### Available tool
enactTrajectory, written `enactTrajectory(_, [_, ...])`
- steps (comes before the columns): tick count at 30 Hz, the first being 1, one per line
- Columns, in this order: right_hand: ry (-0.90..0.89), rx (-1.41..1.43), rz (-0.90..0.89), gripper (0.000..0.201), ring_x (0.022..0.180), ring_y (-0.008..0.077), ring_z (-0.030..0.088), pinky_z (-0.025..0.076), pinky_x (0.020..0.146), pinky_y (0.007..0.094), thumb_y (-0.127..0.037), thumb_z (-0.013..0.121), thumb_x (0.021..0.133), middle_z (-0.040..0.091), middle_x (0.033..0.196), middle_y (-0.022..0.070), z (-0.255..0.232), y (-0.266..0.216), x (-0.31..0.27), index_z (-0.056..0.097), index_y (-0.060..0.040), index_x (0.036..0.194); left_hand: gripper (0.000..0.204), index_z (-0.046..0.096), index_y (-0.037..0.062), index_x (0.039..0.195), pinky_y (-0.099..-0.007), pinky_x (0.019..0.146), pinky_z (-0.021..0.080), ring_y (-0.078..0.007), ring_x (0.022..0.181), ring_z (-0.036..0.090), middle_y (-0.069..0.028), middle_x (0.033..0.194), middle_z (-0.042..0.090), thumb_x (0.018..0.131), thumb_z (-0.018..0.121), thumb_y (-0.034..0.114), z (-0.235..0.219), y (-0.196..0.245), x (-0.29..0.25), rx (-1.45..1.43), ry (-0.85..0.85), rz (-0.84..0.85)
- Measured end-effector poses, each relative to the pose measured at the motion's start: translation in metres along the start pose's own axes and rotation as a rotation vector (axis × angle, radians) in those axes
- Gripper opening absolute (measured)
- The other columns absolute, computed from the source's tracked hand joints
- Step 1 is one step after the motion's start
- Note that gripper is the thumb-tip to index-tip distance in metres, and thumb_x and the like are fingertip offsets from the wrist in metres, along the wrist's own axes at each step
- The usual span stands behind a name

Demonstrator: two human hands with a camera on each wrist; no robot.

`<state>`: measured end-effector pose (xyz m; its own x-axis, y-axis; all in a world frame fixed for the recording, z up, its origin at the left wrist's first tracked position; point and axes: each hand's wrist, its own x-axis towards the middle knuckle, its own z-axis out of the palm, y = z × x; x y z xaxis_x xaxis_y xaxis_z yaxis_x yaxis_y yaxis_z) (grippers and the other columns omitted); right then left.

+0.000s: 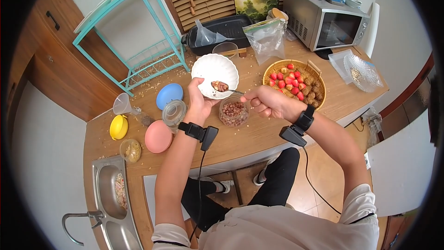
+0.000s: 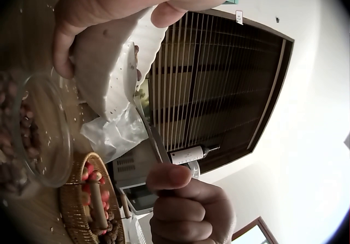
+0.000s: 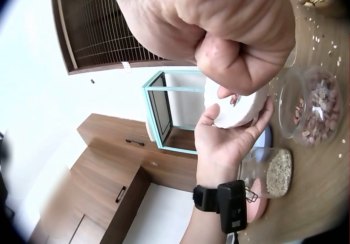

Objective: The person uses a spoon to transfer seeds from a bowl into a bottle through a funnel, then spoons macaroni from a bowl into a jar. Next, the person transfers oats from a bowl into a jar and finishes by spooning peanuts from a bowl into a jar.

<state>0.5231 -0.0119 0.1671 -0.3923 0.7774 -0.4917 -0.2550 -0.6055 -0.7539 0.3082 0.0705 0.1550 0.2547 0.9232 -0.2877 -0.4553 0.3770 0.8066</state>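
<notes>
My left hand [image 1: 200, 103] grips a white fluted bowl [image 1: 213, 68] by its near left side, thumb on the rim and fingers beneath. A metal spoon [image 2: 146, 122] is pinched in my right hand [image 1: 270, 102], with the fingers curled round its handle. Reddish peanuts [image 1: 219, 86] are heaped in the spoon's head, which is over the inside of the bowl. Just below the bowl and spoon, an open glass jar [image 1: 233, 119] of the same peanuts stands on the wooden counter. In the right wrist view the right hand covers most of the spoon.
A wicker basket [image 1: 321, 103] of red fruit and walnuts stands to the right. Left of the jar are a lidded glass jar [image 1: 174, 113], a pink bowl [image 1: 158, 136] and a blue one [image 1: 169, 95]. Behind sit a black pan [image 1: 231, 27] and a plastic bag [image 1: 266, 39]. Crumbs dot the counter.
</notes>
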Motion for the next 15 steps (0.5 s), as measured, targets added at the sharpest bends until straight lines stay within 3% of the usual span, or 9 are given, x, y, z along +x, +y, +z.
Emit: enactTrajectory(15, [0.092, -0.128, 0.048, 0.012, 0.043, 0.0013, 0.02, 0.013, 0.036, 0.0208, -0.014, 0.048, 0.101, 0.027, 0.059, -0.0109, -0.013, 0.018, -0.054, 0.056, -0.0056, 0.101, 0.067, 0.03, 0.0006, 0.147, -0.0606, 0.108, 0.042, -0.039, 0.134, 0.046, -0.0225, 0.146, 0.042, 0.088, 0.048, 0.026, -0.02, 0.003, 0.011, -0.06, 0.033, 0.106])
